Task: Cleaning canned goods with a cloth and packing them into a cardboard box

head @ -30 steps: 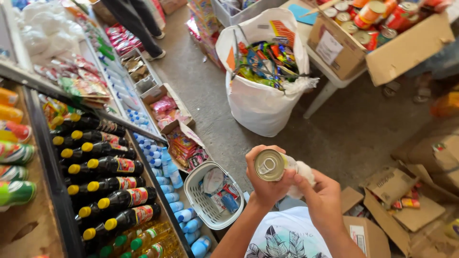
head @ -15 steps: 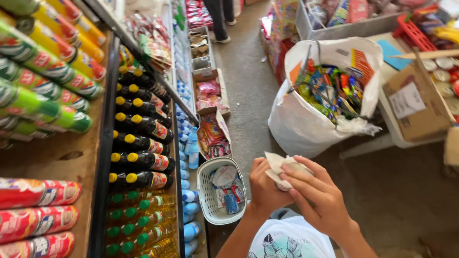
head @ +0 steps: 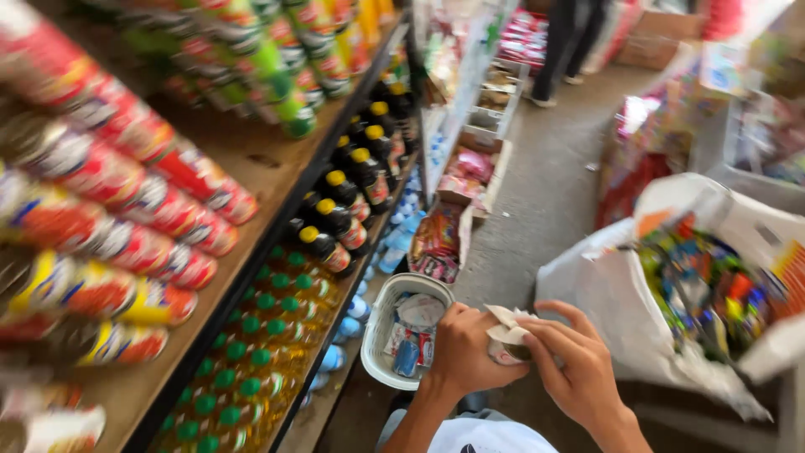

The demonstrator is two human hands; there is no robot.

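Hands meet at lower centre of the frame: left hand [head: 466,352] grips a can [head: 506,346], right hand [head: 572,361] presses a white cloth [head: 506,324] on it, beside a white basket [head: 381,329].

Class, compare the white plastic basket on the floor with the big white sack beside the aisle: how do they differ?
The white plastic basket is small, rigid and slotted, and sits by the shelf foot. The white sack is far larger, soft and crumpled, and bulges with colourful packets. Both are white, open-topped and hold packaged goods. The basket lies beside the left hand.
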